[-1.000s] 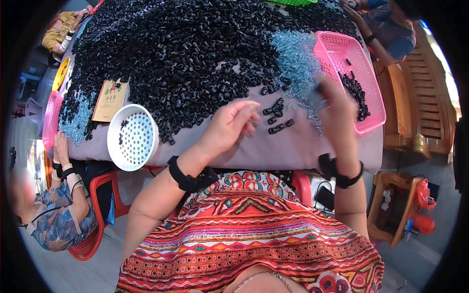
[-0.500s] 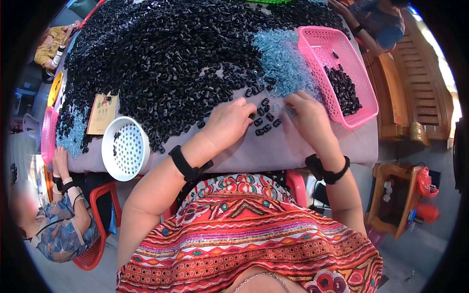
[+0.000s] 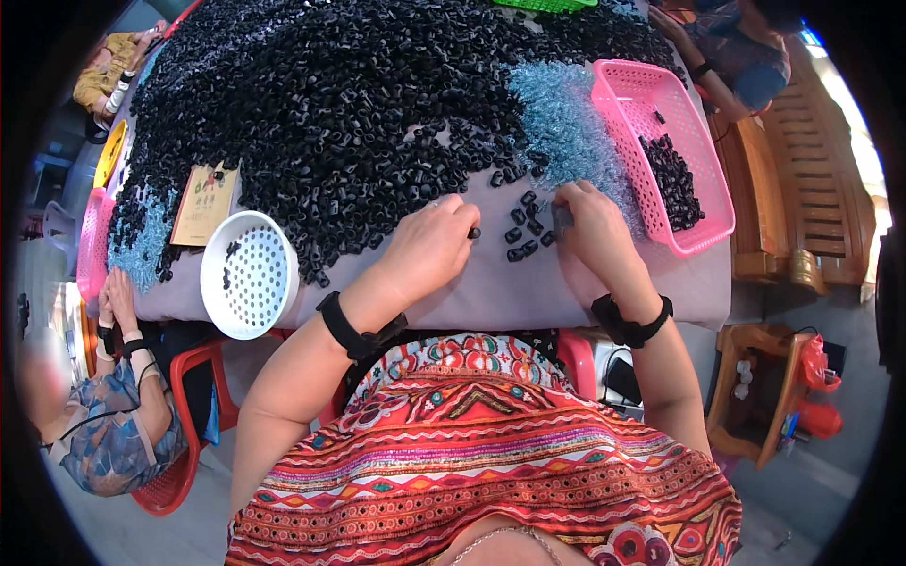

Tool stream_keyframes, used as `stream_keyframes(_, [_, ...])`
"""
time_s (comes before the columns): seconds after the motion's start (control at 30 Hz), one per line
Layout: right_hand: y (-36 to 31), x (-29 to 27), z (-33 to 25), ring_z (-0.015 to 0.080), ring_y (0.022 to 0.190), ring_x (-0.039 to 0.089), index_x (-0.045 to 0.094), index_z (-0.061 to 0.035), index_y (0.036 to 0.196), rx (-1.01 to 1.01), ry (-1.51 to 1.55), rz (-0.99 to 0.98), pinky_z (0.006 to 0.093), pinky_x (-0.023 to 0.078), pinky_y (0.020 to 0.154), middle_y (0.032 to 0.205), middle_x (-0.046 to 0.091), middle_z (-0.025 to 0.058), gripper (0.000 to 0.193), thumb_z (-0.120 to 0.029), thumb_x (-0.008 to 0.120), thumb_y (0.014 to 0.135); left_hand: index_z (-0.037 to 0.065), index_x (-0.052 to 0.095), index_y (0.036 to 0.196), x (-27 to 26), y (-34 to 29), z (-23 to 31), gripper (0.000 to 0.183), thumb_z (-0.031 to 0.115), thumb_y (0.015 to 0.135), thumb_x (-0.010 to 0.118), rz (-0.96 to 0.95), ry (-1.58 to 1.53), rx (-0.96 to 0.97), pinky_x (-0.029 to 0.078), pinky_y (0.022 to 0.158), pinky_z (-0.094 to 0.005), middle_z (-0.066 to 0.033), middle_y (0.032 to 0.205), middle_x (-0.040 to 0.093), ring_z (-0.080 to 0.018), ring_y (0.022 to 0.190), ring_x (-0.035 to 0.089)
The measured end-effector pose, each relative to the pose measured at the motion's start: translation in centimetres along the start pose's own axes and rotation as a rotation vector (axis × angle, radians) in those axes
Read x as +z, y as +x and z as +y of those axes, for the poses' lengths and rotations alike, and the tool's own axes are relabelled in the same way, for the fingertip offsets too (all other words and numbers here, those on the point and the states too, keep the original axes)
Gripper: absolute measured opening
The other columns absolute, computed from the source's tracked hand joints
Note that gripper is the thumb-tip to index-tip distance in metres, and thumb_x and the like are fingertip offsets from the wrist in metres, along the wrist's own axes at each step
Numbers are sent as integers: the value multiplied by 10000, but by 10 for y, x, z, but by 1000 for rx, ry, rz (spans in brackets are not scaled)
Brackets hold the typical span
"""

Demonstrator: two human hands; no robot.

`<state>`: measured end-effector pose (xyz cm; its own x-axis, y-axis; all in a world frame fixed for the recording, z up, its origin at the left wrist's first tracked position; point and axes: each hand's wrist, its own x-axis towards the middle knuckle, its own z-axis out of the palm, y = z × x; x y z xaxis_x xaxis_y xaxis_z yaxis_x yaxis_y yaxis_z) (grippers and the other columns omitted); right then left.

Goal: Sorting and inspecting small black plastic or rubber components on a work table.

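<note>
Grey table (image 3: 491,292) w/ black plastic pieces heaped: left hand (image 3: 429,247) curled loosely, right hand (image 3: 590,236) pinching loose pieces (image 3: 525,231) between them; sorting underway, apparently; pink basket (image 3: 703,203) beside right hand probably next.

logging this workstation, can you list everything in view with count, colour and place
small plastic pieces: too many to count, black, heaped across the far table
loose pieces: about ten, black, between the hands
blue strands: one pile, light blue, beside the pink basket
pink basket: one, right of table, black pieces inside
white perforated bowl: one, near left edge
tan card: one, left by the heap
table: one, grey top
red chair: one, lower left
other people: at least three, around the table
wristbands: two, black
left hand: on the heap's edge
right hand: at the loose pieces
</note>
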<state>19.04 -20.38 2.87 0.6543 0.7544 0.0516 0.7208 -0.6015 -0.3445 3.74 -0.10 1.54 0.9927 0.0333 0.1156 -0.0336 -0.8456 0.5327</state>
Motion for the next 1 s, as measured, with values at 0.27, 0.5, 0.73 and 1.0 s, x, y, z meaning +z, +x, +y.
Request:
stream_keyframes(0.27, [-1, -1, 4, 417, 867, 620, 594, -18, 950, -59, -64, -38, 478, 507, 759, 924, 608, 191, 182, -25, 611, 769, 31, 613, 984, -4, -15, 4, 153, 89, 843, 628, -62, -492, -252, 518, 628, -350, -83, 822, 665, -218, 699, 662])
stream_keyframes(0.5, [-15, -16, -49, 201, 806, 650, 665, -4, 969, -87, 705, -65, 302, 519, 721, 883, 621, 94, 194, 47, 646, 783, -9, 617, 1070, -1, -16, 15, 162, 24, 911, 608, -208, -1037, -387, 502, 647, -205, -17, 875, 672, -55, 730, 624])
stream_keyframes(0.73, [-15, -4, -57, 153, 995, 656, 638, 45, 1029, 81, 1147, -271, 274, 538, 816, 1043, 670, 87, 227, 120, 621, 816, 25, 625, 1113, -10, -17, 14, 191, 96, 935, 618, -108, -1310, -431, 512, 605, -224, -43, 904, 697, -82, 670, 625])
stream_keyframes(1.0, [-16, 14, -65, 141, 1036, 630, 631, 24, 1051, -32, 1172, -149, 293, 505, 963, 1048, 654, 54, 260, 103, 678, 808, 45, 641, 1093, 7, -19, 0, 164, 100, 939, 630, 91, -1502, -425, 524, 645, -225, -33, 893, 672, -86, 741, 628])
